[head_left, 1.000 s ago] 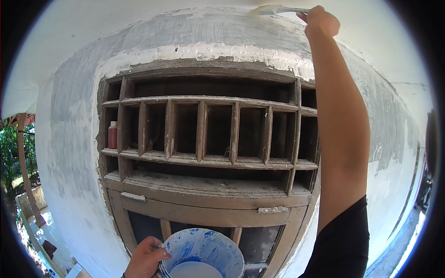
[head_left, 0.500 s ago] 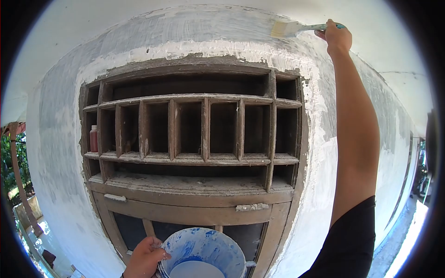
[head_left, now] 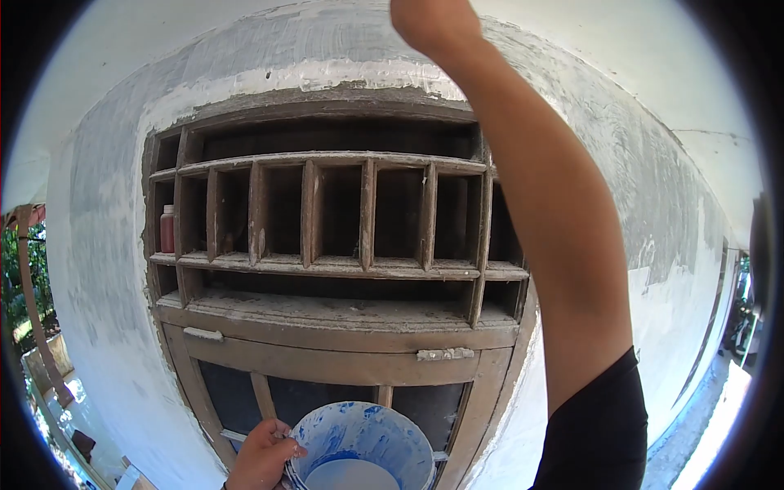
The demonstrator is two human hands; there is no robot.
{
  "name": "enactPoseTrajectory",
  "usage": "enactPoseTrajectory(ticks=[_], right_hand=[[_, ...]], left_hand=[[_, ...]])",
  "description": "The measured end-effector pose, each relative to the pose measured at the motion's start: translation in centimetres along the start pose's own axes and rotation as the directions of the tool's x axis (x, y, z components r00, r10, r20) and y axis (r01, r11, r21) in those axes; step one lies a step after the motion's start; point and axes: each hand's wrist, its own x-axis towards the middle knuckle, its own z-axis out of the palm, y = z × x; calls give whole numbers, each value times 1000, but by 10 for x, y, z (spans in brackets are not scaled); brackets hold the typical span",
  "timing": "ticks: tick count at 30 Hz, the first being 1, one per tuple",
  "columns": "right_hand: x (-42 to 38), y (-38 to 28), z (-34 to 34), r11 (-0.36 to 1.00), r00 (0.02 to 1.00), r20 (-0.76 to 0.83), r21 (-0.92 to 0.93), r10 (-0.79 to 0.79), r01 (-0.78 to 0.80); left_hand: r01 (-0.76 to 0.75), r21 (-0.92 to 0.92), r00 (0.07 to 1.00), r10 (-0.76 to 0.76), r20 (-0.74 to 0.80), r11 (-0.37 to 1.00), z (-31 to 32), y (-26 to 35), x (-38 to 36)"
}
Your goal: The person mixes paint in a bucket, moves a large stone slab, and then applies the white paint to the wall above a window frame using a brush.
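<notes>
At the bottom, my left hand [head_left: 263,457] grips the left rim of a round bucket [head_left: 363,433], thumb over the edge. Blue and white smears coat its inner wall, and pale liquid paint lies in the bottom. High up, my right hand [head_left: 437,26] is closed in front of the upper wall and partly cut off by the top edge. The paintbrush it held half a second ago is out of view. Behind my right arm, the grey wall band [head_left: 327,41] above the wooden frame [head_left: 327,261] shows streaky white paint.
A small reddish bottle [head_left: 167,230] stands in a left compartment of the frame. A white ceiling [head_left: 670,65] curves overhead. Greenery and a post [head_left: 37,310] are at the far left; a sunlit walkway [head_left: 710,433] runs along the right.
My right hand has moved left and up, taking the paintbrush out of view, and my forearm now crosses the frame's upper right corner. My left hand and the bucket have hardly moved.
</notes>
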Motion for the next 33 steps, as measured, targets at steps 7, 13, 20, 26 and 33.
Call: enactPoseTrajectory(ticks=[7, 13, 20, 26, 33], right_hand=[[20, -69, -3, 911, 954, -211, 395, 212, -115], [-12, 66, -14, 647, 823, -84, 665, 562, -374], [-64, 219, -63, 616, 746, -92, 635, 660, -466], [-48, 212, -97, 974, 913, -339, 59, 226, -219], [-30, 106, -25, 995, 986, -149, 76, 79, -68]], left_hand=[[-23, -46, 1000, 23, -3, 999, -4, -10, -9], [-29, -18, 1000, 29, -4, 999, 15, -10, -15], [-9, 120, 1000, 6, 25, 993, 51, -6, -13], [7, 50, 998, -10, 58, 999, 70, -15, -8], [19, 90, 999, -22, 30, 996, 91, -24, -14]])
